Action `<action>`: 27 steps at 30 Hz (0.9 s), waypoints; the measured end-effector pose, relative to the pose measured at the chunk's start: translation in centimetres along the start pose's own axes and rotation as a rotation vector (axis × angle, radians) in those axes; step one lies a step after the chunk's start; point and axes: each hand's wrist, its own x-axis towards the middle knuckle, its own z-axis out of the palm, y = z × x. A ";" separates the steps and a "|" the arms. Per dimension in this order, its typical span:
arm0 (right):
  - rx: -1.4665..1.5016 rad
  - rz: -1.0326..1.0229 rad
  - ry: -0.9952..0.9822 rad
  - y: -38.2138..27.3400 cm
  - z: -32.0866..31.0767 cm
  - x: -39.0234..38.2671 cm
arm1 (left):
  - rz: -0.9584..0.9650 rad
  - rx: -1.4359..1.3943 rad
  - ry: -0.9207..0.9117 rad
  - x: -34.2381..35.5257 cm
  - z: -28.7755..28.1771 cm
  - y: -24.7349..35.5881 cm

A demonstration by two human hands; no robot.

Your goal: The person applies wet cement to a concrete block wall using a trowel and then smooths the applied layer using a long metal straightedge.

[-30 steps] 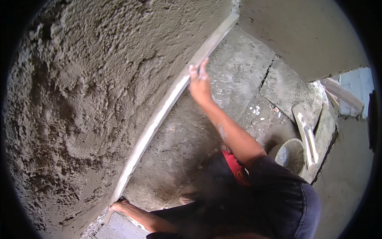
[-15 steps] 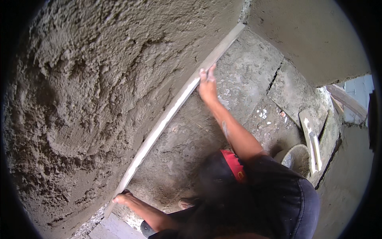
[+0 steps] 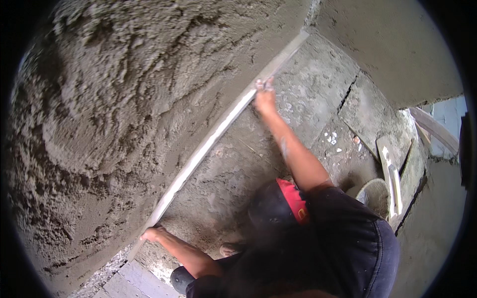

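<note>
Straightedge (image 3: 201,156) in the grip of right hand (image 3: 266,98) and left hand (image 3: 151,233), the latter's far fingers apparently hidden.

A bucket (image 3: 380,197) sat on the rough floor (image 3: 310,94), a float (image 3: 391,176) just beside it. White chips (image 3: 330,138) lay scattered nearby, and a dark crack (image 3: 348,94) ran toward a smoother grey wall (image 3: 387,49). A plank (image 3: 435,130) showed at far right, pale blocks (image 3: 134,280) at lower left.
</note>
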 end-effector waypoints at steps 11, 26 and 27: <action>0.341 -0.027 -0.054 -11.9 -7.8 1.4 | 0.036 0.225 -0.104 -4.3 0.0 5.2; 0.253 -0.285 0.113 -56.5 -19.0 -19.6 | 0.144 0.084 -0.057 -20.1 7.8 51.0; 0.281 -0.274 0.085 -59.4 -19.5 -22.2 | 0.150 0.107 -0.073 -20.6 7.3 54.0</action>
